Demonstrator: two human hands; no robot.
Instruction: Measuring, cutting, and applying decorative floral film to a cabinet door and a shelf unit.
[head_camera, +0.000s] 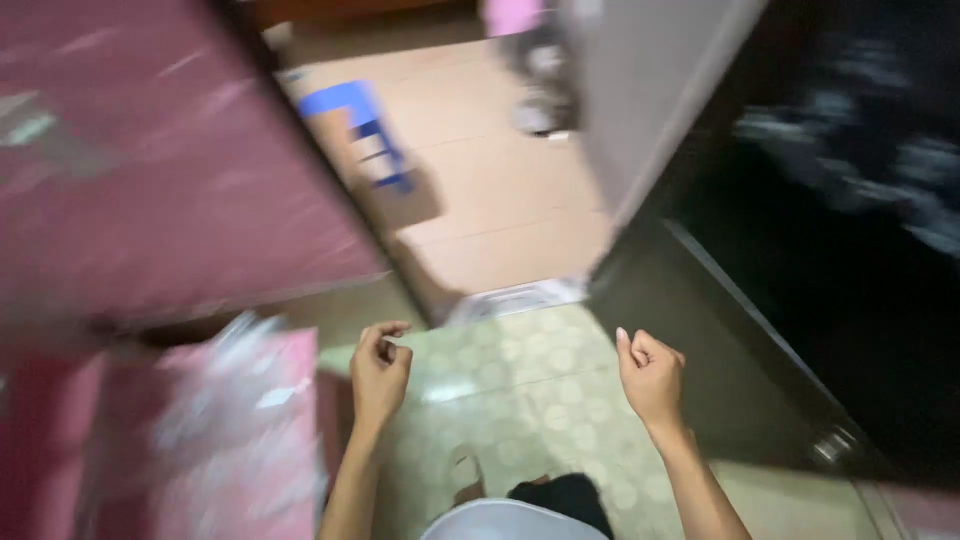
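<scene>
Both hands empty, grips loosely curled shut: left hand at 7 o'clock just beside a pink patterned bag, right hand at 5 o'clock over the patterned floor, near a dark door.

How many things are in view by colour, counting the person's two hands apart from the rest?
Bare hands: 2, left hand and right hand, both loosely curled, holding nothing
Pink: 2, cabinet and patterned bag
Blue: 1, stool
Total: 5
</scene>
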